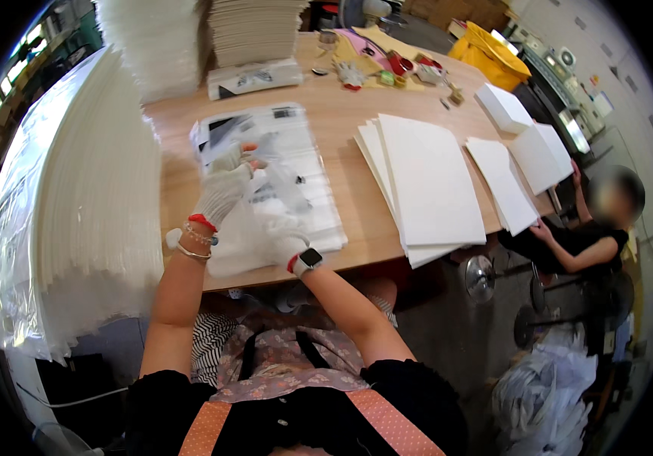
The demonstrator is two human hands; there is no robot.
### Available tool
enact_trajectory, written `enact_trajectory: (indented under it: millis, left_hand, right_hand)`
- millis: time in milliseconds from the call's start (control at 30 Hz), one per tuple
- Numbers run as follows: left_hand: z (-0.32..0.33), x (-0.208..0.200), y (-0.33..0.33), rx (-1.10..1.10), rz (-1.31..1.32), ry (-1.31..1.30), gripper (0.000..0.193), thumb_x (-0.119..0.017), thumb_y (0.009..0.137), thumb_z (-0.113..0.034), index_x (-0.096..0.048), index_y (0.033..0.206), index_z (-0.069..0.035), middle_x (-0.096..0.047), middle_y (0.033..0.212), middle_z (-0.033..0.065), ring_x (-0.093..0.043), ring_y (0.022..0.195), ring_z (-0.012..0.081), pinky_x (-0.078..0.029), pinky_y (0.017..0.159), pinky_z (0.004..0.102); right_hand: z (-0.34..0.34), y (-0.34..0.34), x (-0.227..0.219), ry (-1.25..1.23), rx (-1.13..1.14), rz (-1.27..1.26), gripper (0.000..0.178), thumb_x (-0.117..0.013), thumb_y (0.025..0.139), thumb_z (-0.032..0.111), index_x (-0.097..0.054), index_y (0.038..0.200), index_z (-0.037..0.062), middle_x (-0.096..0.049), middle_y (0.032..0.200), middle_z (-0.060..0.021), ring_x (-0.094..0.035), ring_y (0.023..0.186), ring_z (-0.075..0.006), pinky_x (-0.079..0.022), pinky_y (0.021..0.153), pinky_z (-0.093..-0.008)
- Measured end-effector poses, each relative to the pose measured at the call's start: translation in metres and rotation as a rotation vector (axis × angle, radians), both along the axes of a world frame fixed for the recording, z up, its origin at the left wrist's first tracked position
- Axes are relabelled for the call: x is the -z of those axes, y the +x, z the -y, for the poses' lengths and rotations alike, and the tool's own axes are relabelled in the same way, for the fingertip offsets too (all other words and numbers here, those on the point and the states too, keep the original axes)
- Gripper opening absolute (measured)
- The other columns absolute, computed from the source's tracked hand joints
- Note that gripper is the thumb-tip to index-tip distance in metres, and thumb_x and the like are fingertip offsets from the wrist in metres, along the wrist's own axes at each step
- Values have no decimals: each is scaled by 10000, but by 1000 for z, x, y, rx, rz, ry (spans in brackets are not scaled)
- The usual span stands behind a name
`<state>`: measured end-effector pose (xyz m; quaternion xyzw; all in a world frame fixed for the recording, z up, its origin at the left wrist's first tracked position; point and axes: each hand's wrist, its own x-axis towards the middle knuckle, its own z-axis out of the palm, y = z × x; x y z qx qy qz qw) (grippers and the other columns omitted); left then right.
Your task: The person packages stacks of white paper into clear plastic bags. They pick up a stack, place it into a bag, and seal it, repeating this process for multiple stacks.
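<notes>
A pile of clear plastic bags [319,216] with dark printed patches lies flat on the table before me. My left hand [227,181], in a white knit glove with bare fingertips, is over the left side of the pile. Its fingers are closed on a lifted clear plastic bag [287,182], which stretches toward my right hand. My right hand [284,232], also in a white glove, lies low near the pile's front edge. Its fingers are blurred and partly covered by the filmy plastic, so their grip is hidden.
Tall stacks of thin white sheets [91,197] rise at the left and back left. White boards [425,182] lie right of the bags. A co-worker [585,235] handles white pieces at the right edge. Tapes and gloves [351,74] lie farther back, near a yellow bin [490,57].
</notes>
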<state>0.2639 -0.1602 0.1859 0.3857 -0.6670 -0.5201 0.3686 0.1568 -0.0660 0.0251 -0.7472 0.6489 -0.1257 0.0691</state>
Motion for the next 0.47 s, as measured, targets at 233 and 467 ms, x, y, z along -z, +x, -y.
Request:
enact_trajectory:
  millis: [233, 467]
  left_hand:
    - [-46, 46, 32, -155, 308, -323, 370, -608, 772, -50, -508, 1122, 14, -598, 871, 81, -545, 752, 173, -449, 669, 293]
    - [-82, 32, 36, -376, 376, -931, 469, -659, 724, -73, -503, 1160, 3, -435, 1268, 188, -444, 1155, 325, -410, 918, 380]
  right_hand:
    - [-119, -146, -70, -249, 245, 103, 537, -632, 751, 272, -483, 1220, 58, -499, 1204, -189, -486, 1080, -346, -400, 912, -415]
    - [-142, -277, -86, 316, 560, 234, 870, -636, 735, 488, -228, 1387, 83, -299, 1405, -151, -268, 1281, -365, -289, 1028, -398]
